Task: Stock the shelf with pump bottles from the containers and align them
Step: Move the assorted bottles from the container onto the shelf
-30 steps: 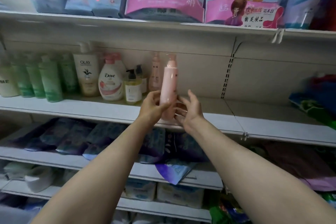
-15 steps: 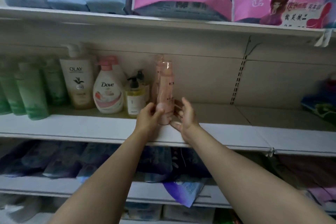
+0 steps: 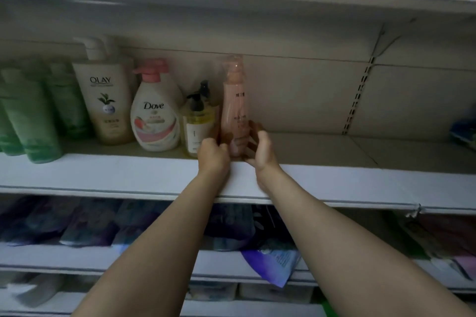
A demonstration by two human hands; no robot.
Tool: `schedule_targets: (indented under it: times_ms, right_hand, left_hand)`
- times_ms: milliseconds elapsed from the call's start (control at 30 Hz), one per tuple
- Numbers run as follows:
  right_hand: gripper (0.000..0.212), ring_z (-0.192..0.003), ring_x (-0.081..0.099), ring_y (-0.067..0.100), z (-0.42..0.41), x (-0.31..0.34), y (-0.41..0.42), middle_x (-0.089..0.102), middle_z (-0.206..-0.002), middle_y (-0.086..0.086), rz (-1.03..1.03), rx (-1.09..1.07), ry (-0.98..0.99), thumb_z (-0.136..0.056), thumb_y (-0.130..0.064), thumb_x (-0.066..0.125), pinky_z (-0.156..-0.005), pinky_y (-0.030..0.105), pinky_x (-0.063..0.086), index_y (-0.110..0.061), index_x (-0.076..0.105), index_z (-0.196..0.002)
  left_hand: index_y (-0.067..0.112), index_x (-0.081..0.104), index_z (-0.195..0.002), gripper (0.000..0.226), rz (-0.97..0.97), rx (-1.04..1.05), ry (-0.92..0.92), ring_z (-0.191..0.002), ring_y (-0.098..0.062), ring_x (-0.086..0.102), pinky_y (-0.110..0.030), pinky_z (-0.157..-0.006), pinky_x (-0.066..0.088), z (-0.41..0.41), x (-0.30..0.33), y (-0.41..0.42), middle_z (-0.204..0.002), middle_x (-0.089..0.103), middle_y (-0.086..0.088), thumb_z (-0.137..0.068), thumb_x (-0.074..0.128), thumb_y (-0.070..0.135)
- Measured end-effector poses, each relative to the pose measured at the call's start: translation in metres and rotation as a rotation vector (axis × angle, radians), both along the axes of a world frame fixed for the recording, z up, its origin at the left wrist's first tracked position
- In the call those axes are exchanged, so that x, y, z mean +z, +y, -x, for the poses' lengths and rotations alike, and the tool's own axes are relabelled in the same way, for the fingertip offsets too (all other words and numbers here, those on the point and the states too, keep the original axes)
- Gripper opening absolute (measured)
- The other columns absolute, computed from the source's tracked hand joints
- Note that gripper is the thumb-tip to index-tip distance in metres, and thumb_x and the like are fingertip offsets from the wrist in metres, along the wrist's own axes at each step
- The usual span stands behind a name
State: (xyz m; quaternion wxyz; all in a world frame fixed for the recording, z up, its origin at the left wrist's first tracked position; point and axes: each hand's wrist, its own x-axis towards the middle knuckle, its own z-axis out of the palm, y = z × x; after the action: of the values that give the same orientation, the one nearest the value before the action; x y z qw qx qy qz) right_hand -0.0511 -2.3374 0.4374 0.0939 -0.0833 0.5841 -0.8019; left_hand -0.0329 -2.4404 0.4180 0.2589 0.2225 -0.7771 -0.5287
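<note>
Your left hand [image 3: 212, 154] and right hand [image 3: 260, 149] hold the tall pink pump bottle [image 3: 235, 108] low down, fingers curled on each side. It stands upright on the white shelf [image 3: 334, 183], between your hands. At its 9 o'clock, just beside it, stands a small yellow pump bottle [image 3: 197, 123].

Counted on the shelf [image 3: 128, 175]: one pink pump bottle [image 3: 235, 108], one Olay bottle [image 3: 105, 100], one Dove bottle [image 3: 154, 121], two small dark-pumped bottles [image 3: 197, 126], several green tubes [image 3: 31, 116].
</note>
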Motion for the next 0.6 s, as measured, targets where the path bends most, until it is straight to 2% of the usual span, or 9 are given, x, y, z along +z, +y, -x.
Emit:
schedule_targets:
  times_ms: [133, 300, 367, 467, 600]
  right_hand:
    - [0.031, -0.082, 0.067, 0.012, -0.0039, -0.0017, 0.0040, 0.072, -0.094, -0.003, 0.041, -0.018, 0.000, -0.104, -0.036, 0.040, -0.065, 0.022, 0.056, -0.027, 0.068, -0.098]
    - [0.028, -0.099, 0.066, 0.024, -0.0106, 0.0027, 0.0019, 0.071, -0.110, 0.007, 0.048, -0.048, -0.011, -0.104, -0.033, 0.042, -0.093, 0.043, 0.053, -0.022, 0.068, -0.102]
    - [0.028, -0.097, 0.068, 0.022, -0.0101, 0.0019, 0.0020, 0.073, -0.107, 0.003, 0.039, -0.057, -0.002, -0.103, -0.034, 0.044, -0.091, 0.041, 0.055, -0.023, 0.069, -0.101]
    - [0.026, -0.094, 0.070, 0.018, -0.0090, 0.0000, 0.0022, 0.074, -0.099, -0.004, 0.029, -0.072, 0.007, -0.102, -0.035, 0.046, -0.080, 0.032, 0.058, -0.026, 0.070, -0.101]
    - [0.025, -0.090, 0.070, 0.014, -0.0077, -0.0016, 0.0010, 0.074, -0.099, -0.004, 0.009, -0.085, 0.009, -0.102, -0.032, 0.045, -0.077, 0.031, 0.058, -0.026, 0.069, -0.103]
  left_hand:
    - [-0.002, 0.064, -0.107, 0.023, -0.014, 0.056, 0.010, -0.091, -0.027, 0.056, -0.030, -0.077, 0.040, -0.0031, -0.0016, 0.0026, -0.104, 0.064, -0.017, -0.092, 0.049, 0.006]
    - [0.007, 0.069, -0.114, 0.027, 0.030, 0.150, 0.034, -0.090, -0.023, 0.058, -0.026, -0.077, 0.040, -0.0079, 0.0006, 0.0051, -0.106, 0.069, -0.014, -0.092, 0.053, 0.009]
    - [0.009, 0.069, -0.115, 0.028, 0.029, 0.167, 0.041, -0.092, -0.025, 0.060, -0.026, -0.078, 0.040, -0.0089, 0.0009, 0.0053, -0.106, 0.070, -0.013, -0.091, 0.054, 0.010]
    - [0.011, 0.069, -0.113, 0.026, 0.007, 0.169, 0.056, -0.095, -0.026, 0.062, -0.027, -0.079, 0.043, -0.0088, 0.0004, 0.0058, -0.107, 0.070, -0.011, -0.092, 0.055, 0.012]
    - [0.010, 0.070, -0.113, 0.026, 0.010, 0.168, 0.058, -0.090, -0.024, 0.060, -0.027, -0.078, 0.042, -0.0063, -0.0005, 0.0041, -0.106, 0.070, -0.012, -0.092, 0.056, 0.012]
